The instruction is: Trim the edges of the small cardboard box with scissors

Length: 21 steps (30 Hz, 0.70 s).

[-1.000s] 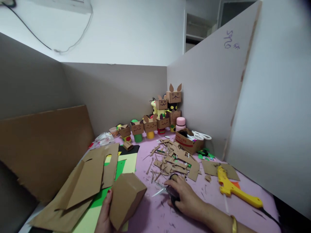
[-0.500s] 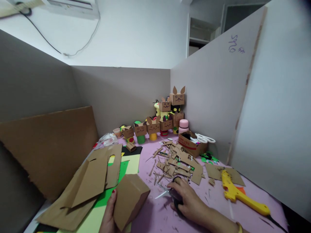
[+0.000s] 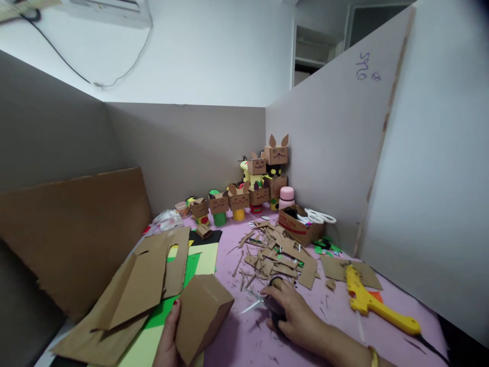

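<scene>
Left hand (image 3: 168, 336): gripping a cardboard box (image 3: 202, 311), thumb on its left edge, other fingers hidden. Box: near edge of the table, left of centre; sides joined, no face or ears on the visible faces. Finished-looking figures (image 3: 239, 199): at the back, box heads with ears, most with drawn faces; by comparison, the held box appears to lack those details. Right hand (image 3: 300, 311): gripping black-handled scissors (image 3: 278, 311), blades parted, apart from the box.

Surface, left to right: large brown board (image 3: 84, 244), leaning; cardboard sheets (image 3: 139, 290), overlapping coloured paper (image 3: 208, 255); pink tabletop (image 3: 229, 244), dark specks near the scissors; heaped offcuts (image 3: 277, 255); carton (image 3: 298, 229) with white-handled scissors (image 3: 321, 216); yellow glue gun (image 3: 382, 308), partly on a flat card piece (image 3: 369, 275).

Room: air conditioner (image 3: 114, 10), cropped, upper left; white wall (image 3: 217, 51); grey partitions (image 3: 183, 137) enclosing the table.
</scene>
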{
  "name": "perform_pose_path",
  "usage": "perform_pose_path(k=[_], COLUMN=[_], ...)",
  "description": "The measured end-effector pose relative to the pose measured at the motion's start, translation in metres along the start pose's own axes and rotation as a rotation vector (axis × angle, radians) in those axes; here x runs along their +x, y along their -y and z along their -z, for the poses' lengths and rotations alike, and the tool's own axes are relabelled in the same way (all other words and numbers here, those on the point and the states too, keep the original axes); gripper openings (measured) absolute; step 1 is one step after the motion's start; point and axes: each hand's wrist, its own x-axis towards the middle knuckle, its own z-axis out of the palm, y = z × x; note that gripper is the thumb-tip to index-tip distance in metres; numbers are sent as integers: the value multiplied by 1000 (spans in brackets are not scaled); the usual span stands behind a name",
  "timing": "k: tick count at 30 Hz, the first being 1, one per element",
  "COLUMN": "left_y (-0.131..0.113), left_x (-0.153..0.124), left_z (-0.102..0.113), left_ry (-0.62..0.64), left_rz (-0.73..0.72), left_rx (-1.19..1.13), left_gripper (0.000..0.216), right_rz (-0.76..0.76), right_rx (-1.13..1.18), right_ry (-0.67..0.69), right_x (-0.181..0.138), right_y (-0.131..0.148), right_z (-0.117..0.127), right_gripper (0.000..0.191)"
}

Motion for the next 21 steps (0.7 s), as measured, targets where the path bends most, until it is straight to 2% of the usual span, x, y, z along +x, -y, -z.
perform_pose_path(k=[5,10,19,21], left_y=[1,0,1,1], left_x=[1,5,6,7], left_z=[1,5,6,6], left_ry=[-10,45,15,39], left_rz=[-10,37,31,31], left_rx=[7,-42,-18,-8], left_gripper=[20,27,33,33], right_rz=[0,-5,3,6], right_rx=[-2,-2,-15,-16], right_ry=[4,3,-1,-6], right_x=[0,-1,-1,-1], right_y=[1,2,1,0], right_z=[1,3,1,1], right_gripper=[56,54,53,54])
